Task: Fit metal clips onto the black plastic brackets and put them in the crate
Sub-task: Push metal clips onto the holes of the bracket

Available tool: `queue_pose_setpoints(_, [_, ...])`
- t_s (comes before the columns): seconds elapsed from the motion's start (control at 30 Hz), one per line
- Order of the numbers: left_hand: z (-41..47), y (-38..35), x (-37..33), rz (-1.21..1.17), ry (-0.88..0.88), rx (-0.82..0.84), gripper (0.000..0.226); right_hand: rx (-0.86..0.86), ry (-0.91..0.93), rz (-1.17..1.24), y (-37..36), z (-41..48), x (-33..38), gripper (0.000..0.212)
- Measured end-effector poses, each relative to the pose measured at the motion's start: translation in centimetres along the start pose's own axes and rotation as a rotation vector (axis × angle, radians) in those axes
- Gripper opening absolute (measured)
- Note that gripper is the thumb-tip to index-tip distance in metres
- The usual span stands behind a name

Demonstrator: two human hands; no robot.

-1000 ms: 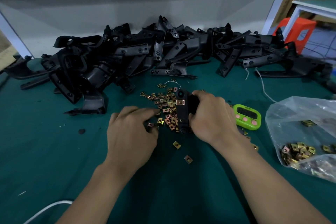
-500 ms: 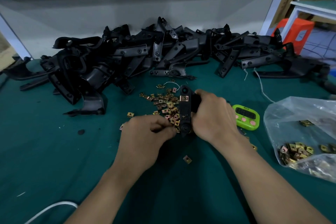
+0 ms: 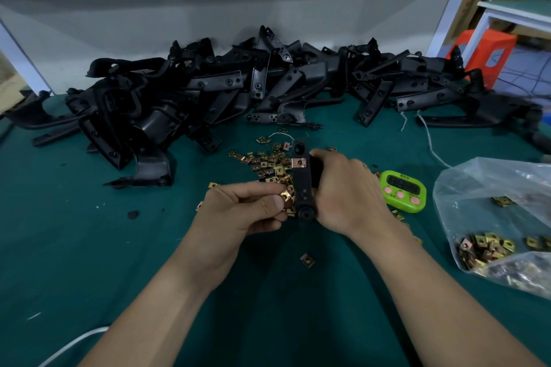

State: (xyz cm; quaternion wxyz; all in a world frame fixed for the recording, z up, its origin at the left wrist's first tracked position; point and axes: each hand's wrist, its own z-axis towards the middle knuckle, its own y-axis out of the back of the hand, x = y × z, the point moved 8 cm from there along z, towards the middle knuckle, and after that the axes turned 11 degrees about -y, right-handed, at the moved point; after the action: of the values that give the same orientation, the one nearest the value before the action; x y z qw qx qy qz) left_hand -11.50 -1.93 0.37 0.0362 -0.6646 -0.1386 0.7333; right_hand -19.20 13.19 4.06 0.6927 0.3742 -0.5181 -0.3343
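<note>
My right hand (image 3: pixel 347 191) grips a black plastic bracket (image 3: pixel 302 185) upright over the green mat; a copper-coloured clip (image 3: pixel 299 163) sits on its upper part. My left hand (image 3: pixel 241 211) pinches a small brass clip (image 3: pixel 285 195) between thumb and fingers, right beside the bracket's left edge. A scatter of loose metal clips (image 3: pixel 265 161) lies on the mat just behind my hands. A big heap of black brackets (image 3: pixel 226 89) stretches along the back of the table. No crate is in view.
A clear plastic bag (image 3: pixel 501 217) with more clips lies at the right. A green timer (image 3: pixel 402 191) sits beside my right hand. One stray clip (image 3: pixel 307 260) lies near my forearms. White cords (image 3: pixel 429 140) run at back right and front left. An orange stool (image 3: pixel 483 53) stands beyond the table.
My left hand lifted a clip from the scatter and brought it right, up to the bracket's left edge. My right hand kept the bracket upright, almost still.
</note>
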Motion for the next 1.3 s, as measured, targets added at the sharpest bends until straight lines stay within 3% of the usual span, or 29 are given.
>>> queue_pose_setpoints(0.27, [-0.2,-0.4,-0.4,0.058,-0.018,0.050,0.033,0.049,0.037,-0.092,-0.4,-0.2,0.2,0.049])
queue_pose_setpoints(0.53, [-0.3,0.2,-0.4,0.198,0.044,0.056,0.021,0.020,0.054,-0.219,-0.7,-0.4,0.7,0.033])
queue_pose_setpoints(0.87, [-0.6,-0.8,-0.8,0.316,0.038,0.187,0.048,-0.039,0.119,-0.332,-0.8,-0.9,2.5,0.028])
queue_pose_setpoints(1.07, [-0.5,-0.7,-0.8,0.418,0.060,0.229,0.044,-0.029,0.128,-0.387,-0.7,-1.1,2.8,0.017])
queue_pose_setpoints(1.3, [-0.6,-0.8,-0.5,0.382,0.052,0.264,0.041,-0.031,0.152,-0.378,-0.8,-1.2,3.0,0.016])
